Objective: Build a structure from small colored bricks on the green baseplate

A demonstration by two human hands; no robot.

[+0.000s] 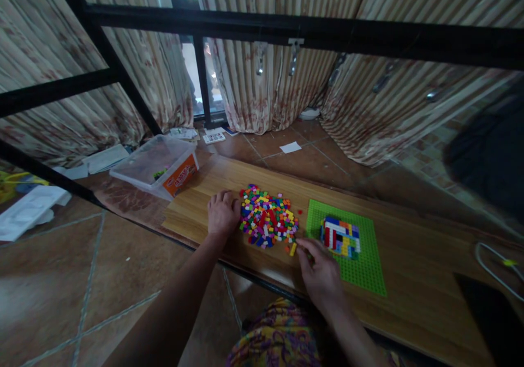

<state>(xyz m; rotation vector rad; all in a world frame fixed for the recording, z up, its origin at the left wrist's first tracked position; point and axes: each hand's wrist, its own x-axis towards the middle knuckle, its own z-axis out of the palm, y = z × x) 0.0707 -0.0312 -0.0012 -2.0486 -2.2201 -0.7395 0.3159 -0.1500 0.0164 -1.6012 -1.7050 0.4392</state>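
A heap of small colourful toy bricks is spread on a wooden board. At its left edge my left hand rests on the board, fingers loosely bent and thumb against the outermost bricks. My right hand is at the heap's lower right, thumb and index fingertips brought together; whatever is between them is too small to make out. Just left of those fingertips lies a yellow brick. Right of the heap is a green studded baseplate, bearing a low multicoloured brick build just beyond my right hand.
A clear plastic box with an orange label stands at the board's left end. On the wooden board, a dark flat object lies at the right, near a white cable. Black metal bars cross in front of the curtains.
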